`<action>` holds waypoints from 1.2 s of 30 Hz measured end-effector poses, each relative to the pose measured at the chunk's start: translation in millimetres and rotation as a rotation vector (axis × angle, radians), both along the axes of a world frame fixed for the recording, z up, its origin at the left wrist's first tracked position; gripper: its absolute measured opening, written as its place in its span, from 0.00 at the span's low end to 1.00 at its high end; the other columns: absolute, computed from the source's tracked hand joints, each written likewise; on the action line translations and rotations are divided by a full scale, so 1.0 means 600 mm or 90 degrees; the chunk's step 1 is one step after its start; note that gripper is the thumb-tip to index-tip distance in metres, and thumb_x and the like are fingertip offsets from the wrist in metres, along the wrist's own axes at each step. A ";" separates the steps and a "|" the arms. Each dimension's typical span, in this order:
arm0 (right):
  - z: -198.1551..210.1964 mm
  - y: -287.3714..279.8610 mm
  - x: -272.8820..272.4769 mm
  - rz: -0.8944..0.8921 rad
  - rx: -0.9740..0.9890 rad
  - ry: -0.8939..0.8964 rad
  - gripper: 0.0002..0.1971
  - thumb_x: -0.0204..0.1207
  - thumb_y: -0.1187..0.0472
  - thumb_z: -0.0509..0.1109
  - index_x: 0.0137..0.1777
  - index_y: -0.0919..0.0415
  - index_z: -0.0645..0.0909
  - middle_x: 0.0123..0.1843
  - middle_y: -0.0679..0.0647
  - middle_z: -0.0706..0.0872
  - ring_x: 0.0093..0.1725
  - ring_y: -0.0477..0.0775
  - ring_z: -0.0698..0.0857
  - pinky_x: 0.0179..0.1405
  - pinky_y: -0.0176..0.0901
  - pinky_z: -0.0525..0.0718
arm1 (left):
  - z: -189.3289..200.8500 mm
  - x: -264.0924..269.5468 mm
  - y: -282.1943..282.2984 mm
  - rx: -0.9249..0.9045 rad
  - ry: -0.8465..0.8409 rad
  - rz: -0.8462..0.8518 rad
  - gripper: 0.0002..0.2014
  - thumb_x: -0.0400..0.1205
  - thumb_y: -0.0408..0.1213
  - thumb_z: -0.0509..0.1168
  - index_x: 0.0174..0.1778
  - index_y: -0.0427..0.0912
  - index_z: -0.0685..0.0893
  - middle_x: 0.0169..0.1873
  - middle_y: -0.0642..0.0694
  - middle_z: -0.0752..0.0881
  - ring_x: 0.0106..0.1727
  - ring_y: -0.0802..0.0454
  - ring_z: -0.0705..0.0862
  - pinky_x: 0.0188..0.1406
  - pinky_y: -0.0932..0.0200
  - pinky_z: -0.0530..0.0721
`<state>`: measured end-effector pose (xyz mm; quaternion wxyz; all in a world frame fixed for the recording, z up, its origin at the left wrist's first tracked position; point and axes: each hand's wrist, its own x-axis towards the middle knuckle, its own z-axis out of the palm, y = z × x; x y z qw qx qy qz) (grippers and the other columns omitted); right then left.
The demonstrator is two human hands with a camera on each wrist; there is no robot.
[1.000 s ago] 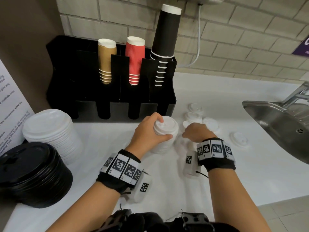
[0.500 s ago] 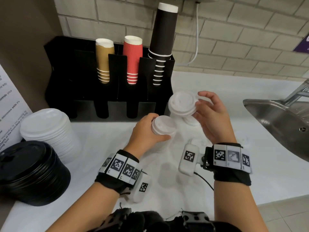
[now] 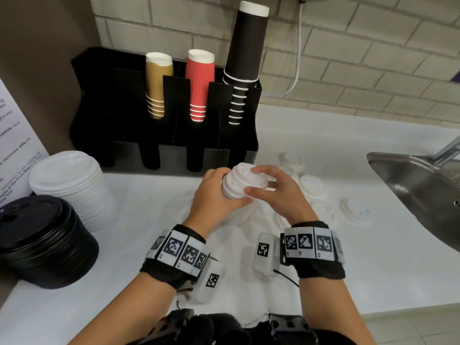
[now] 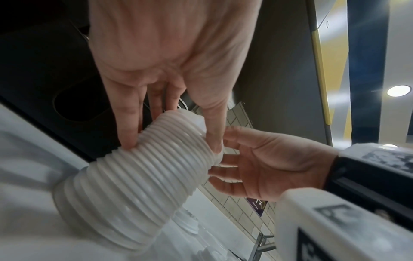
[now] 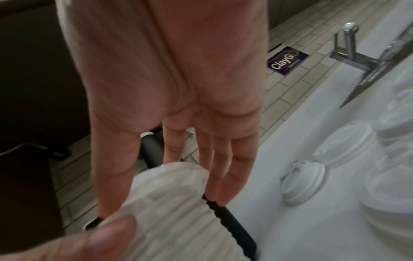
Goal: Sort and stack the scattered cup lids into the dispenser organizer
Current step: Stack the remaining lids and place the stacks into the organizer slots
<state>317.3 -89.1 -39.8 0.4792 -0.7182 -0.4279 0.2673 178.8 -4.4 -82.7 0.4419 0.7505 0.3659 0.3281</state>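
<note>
While the left hand [image 3: 219,195] wraps thumb and fingers round the upper part of the tall stack of small white ribbed plastic cup lids [image 4: 143,176], the right hand [image 3: 276,192] sits half-open over its top, thumb on the near edge and fingertips on the crown of the uppermost white lid [image 3: 245,178]. Whether that lid is fully seated cannot be told; the wrist views are blurred at the rim. To do this step well, I would judge, press evenly around the rim so the lid nests flat, and let the left hand steady the stack upright on the white counter [image 3: 149,220], since a stack this tall could lean or topple.

Just right of the hands lie the loose small white lids [image 3: 311,186], with another [image 3: 354,210] farther right near the steel sink [image 3: 418,190]. Beyond stands the black dispenser organizer [image 3: 99,95] holding paper cups. At the near left sit a stack of larger white lids [image 3: 67,180] and a stack of black lids [image 3: 37,235].
</note>
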 end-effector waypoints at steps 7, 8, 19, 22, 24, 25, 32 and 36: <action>-0.009 0.001 0.004 0.088 0.008 -0.083 0.25 0.65 0.64 0.82 0.60 0.47 0.81 0.66 0.50 0.79 0.65 0.49 0.78 0.66 0.42 0.79 | 0.001 -0.004 -0.005 -0.016 -0.015 0.004 0.38 0.65 0.45 0.84 0.70 0.46 0.77 0.62 0.51 0.78 0.60 0.53 0.78 0.56 0.58 0.80; -0.009 0.001 0.005 0.100 0.006 -0.099 0.26 0.65 0.64 0.82 0.61 0.47 0.81 0.66 0.51 0.79 0.66 0.48 0.77 0.67 0.42 0.78 | 0.002 -0.004 -0.006 -0.014 -0.017 0.003 0.38 0.65 0.45 0.83 0.70 0.45 0.76 0.64 0.49 0.79 0.61 0.52 0.79 0.58 0.58 0.80; -0.002 0.006 0.008 0.172 0.002 -0.176 0.24 0.66 0.71 0.78 0.56 0.43 0.83 0.63 0.50 0.75 0.63 0.45 0.75 0.58 0.19 0.72 | 0.007 -0.001 -0.009 -0.011 -0.021 0.002 0.39 0.65 0.41 0.84 0.71 0.47 0.75 0.64 0.48 0.80 0.64 0.51 0.79 0.65 0.51 0.81; 0.001 0.004 0.009 0.185 0.002 -0.176 0.23 0.66 0.72 0.78 0.53 0.43 0.83 0.63 0.50 0.74 0.61 0.47 0.76 0.57 0.20 0.73 | 0.005 -0.001 -0.009 -0.005 -0.022 -0.005 0.37 0.66 0.42 0.83 0.70 0.50 0.76 0.62 0.49 0.81 0.62 0.52 0.79 0.61 0.57 0.80; 0.002 0.003 0.009 0.192 0.006 -0.173 0.23 0.66 0.72 0.78 0.51 0.41 0.82 0.62 0.49 0.73 0.60 0.46 0.77 0.56 0.18 0.72 | 0.004 -0.002 -0.007 -0.004 -0.015 -0.009 0.36 0.66 0.42 0.83 0.71 0.51 0.77 0.62 0.49 0.80 0.62 0.53 0.79 0.58 0.62 0.79; 0.001 0.002 0.010 0.196 0.009 -0.174 0.24 0.66 0.72 0.78 0.50 0.40 0.82 0.62 0.49 0.73 0.60 0.46 0.77 0.56 0.18 0.72 | 0.004 -0.002 -0.006 -0.004 -0.010 -0.013 0.36 0.66 0.43 0.83 0.71 0.51 0.77 0.61 0.49 0.80 0.61 0.53 0.79 0.56 0.65 0.78; -0.014 0.014 0.009 0.136 0.011 -0.136 0.16 0.67 0.56 0.81 0.47 0.43 0.77 0.61 0.48 0.81 0.61 0.46 0.78 0.50 0.22 0.75 | 0.012 0.001 -0.001 0.001 0.038 -0.025 0.42 0.68 0.43 0.82 0.77 0.49 0.71 0.66 0.49 0.79 0.64 0.50 0.79 0.60 0.57 0.80; -0.019 0.015 0.012 0.125 0.045 -0.116 0.16 0.67 0.59 0.81 0.50 0.50 0.78 0.60 0.51 0.81 0.63 0.50 0.78 0.59 0.49 0.83 | 0.011 0.002 0.001 -0.024 0.041 -0.025 0.49 0.68 0.45 0.82 0.81 0.49 0.63 0.67 0.49 0.79 0.64 0.50 0.78 0.59 0.57 0.78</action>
